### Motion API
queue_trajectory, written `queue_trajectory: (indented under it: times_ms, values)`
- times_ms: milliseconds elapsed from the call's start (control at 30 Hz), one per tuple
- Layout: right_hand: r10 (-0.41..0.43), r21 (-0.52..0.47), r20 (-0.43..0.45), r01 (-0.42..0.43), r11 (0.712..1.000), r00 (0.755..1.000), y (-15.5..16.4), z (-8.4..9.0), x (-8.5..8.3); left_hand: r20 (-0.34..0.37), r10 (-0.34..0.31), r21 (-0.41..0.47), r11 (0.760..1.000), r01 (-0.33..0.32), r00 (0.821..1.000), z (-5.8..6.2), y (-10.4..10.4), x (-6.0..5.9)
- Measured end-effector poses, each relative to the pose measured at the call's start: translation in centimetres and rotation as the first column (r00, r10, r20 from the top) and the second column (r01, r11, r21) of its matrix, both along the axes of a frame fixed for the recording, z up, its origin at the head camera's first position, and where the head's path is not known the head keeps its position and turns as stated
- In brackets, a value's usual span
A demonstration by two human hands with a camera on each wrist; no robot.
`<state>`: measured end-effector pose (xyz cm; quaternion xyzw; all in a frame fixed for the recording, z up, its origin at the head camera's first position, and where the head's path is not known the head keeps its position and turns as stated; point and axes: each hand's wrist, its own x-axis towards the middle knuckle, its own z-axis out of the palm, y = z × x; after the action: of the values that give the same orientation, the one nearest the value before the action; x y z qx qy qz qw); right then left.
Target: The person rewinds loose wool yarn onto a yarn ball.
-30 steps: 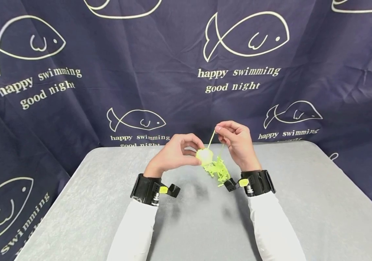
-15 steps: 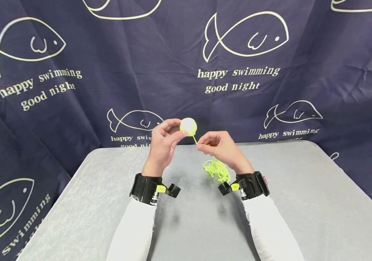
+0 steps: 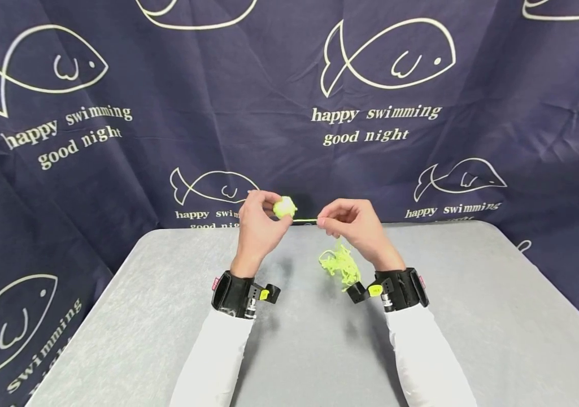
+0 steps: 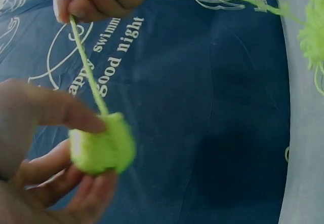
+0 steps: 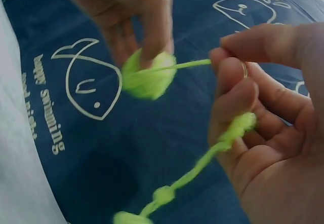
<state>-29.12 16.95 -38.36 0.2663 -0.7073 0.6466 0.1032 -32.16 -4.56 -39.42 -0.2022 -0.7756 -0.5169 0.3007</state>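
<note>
raised near the far edge of the surface (image 3: pixel 116 316), the yarn ball (image 3: pixel 285 206), likely light and squashy, suits the left hand's (image 3: pixel 260 230) gentle thumb-and-fingers hold, while the right hand (image 3: pixel 361 230) pinches its straight strand (image 3: pixel 305 220) tightly.

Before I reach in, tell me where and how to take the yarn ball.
Probably a pinch across its rounded sides, coming from the left, as the left grip holds it: the yarn ball is roundish, and its straight strand leads rightward to the right grip, so that side should stay free.
</note>
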Motion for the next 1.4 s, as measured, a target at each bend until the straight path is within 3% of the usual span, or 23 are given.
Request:
queue_trajectory:
  times_ms: [67, 167, 233, 300, 367, 433, 533, 600, 667, 733, 767, 800, 900, 1000, 1100, 1133, 1167, 1200, 1267, 1333, 1367, 1400]
  values:
    - [0.014, -0.104, 0.012, -0.012, 0.994, 1.000, 0.2, 0.0, -0.1, 0.066, -0.017, -0.105, 0.994, 0.024, 0.998, 0.1, 0.0, 0.1]
    - [0.049, -0.282, 0.038, -0.036, 0.959, 0.998, 0.3, 0.0, -0.2, 0.183, -0.089, -0.227, 0.965, 0.130, 0.979, 0.3, -0.1, 0.2]
    - [0.074, -0.396, 0.064, -0.042, 0.917, 0.995, 0.4, 0.0, -0.4, 0.257, -0.171, -0.275, 0.930, 0.242, 0.951, 0.4, -0.2, 0.3]
    - [0.074, -0.476, 0.087, -0.023, 0.879, 0.993, 0.4, -0.1, -0.4, 0.313, -0.283, -0.287, 0.882, 0.374, 0.907, 0.5, -0.4, 0.3]
    - [0.069, -0.529, 0.104, -0.004, 0.849, 0.992, 0.5, -0.1, -0.6, 0.355, -0.414, -0.255, 0.820, 0.513, 0.838, 0.5, -0.5, 0.4]
    - [0.060, -0.552, 0.117, 0.014, 0.833, 0.991, 0.6, -0.2, -0.7, 0.376, -0.542, -0.191, 0.749, 0.635, 0.752, 0.6, -0.7, 0.4]
    - [0.034, -0.527, 0.127, 0.039, 0.849, 0.991, 0.8, -0.4, -0.9, 0.362, -0.699, -0.051, 0.645, 0.762, 0.616, 0.8, -0.8, 0.5]
    - [0.009, -0.480, 0.135, 0.057, 0.876, 0.991, 0.9, -0.6, -1.0, 0.320, -0.784, 0.070, 0.579, 0.812, 0.531, 0.9, -0.9, 0.6]
    - [-0.016, -0.399, 0.144, 0.073, 0.914, 0.989, 0.9, -0.8, -1.2, 0.258, -0.843, 0.190, 0.523, 0.831, 0.472, 1.1, -0.9, 0.7]
    - [-0.029, -0.298, 0.156, 0.075, 0.952, 0.987, 0.9, -1.0, -1.3, 0.181, -0.877, 0.303, 0.480, 0.823, 0.444, 1.3, -0.9, 0.9]
    - [-0.033, -0.239, 0.158, 0.071, 0.968, 0.987, 0.9, -1.1, -1.3, 0.142, -0.885, 0.355, 0.464, 0.811, 0.444, 1.4, -0.9, 0.9]
    - [-0.034, -0.178, 0.158, 0.062, 0.982, 0.987, 0.8, -1.1, -1.3, 0.107, -0.884, 0.404, 0.457, 0.792, 0.455, 1.4, -0.8, 1.0]
    - [-0.022, -0.011, 0.136, 0.023, 1.000, 0.990, 0.5, -1.1, -1.1, 0.026, -0.853, 0.551, 0.447, 0.705, 0.521, 1.6, -0.6, 1.0]
    - [-0.009, 0.120, 0.093, -0.003, 0.993, 0.996, -0.1, -0.9, -0.8, -0.016, -0.788, 0.674, 0.446, 0.589, 0.615, 1.7, -0.5, 1.0]
    - [0.005, 0.199, 0.053, -0.015, 0.980, 0.999, -0.5, -0.7, -0.5, -0.026, -0.692, 0.739, 0.473, 0.480, 0.721, 1.7, -0.2, 0.9]
    - [0.009, 0.213, 0.041, -0.017, 0.977, 0.999, -0.7, -0.6, -0.3, -0.022, -0.645, 0.739, 0.504, 0.447, 0.763, 1.7, -0.1, 0.8]
    - [0.013, 0.222, 0.028, -0.019, 0.975, 1.000, -0.8, -0.5, -0.2, -0.013, -0.589, 0.725, 0.552, 0.413, 0.808, 1.6, 0.0, 0.7]
    - [0.016, 0.226, 0.018, -0.019, 0.974, 1.000, -0.9, -0.4, -0.1, 0.000, -0.523, 0.696, 0.612, 0.375, 0.852, 1.5, 0.1, 0.6]
    - [0.018, 0.221, -0.001, -0.017, 0.975, 1.000, -1.0, -0.2, 0.1, 0.024, -0.382, 0.588, 0.753, 0.296, 0.924, 1.3, 0.3, 0.5]
    - [0.013, 0.207, -0.017, -0.009, 0.978, 1.000, -1.0, -0.1, 0.3, 0.033, -0.241, 0.426, 0.881, 0.205, 0.970, 1.0, 0.3, 0.5]
    - [0.009, 0.196, -0.025, -0.004, 0.981, 1.000, -1.0, 0.0, 0.3, 0.030, -0.184, 0.335, 0.928, 0.164, 0.982, 0.9, 0.3, 0.5]
    - [0.006, 0.180, -0.030, 0.000, 0.984, 1.000, -1.0, 0.0, 0.4, 0.029, -0.147, 0.251, 0.958, 0.135, 0.989, 0.8, 0.3, 0.5]
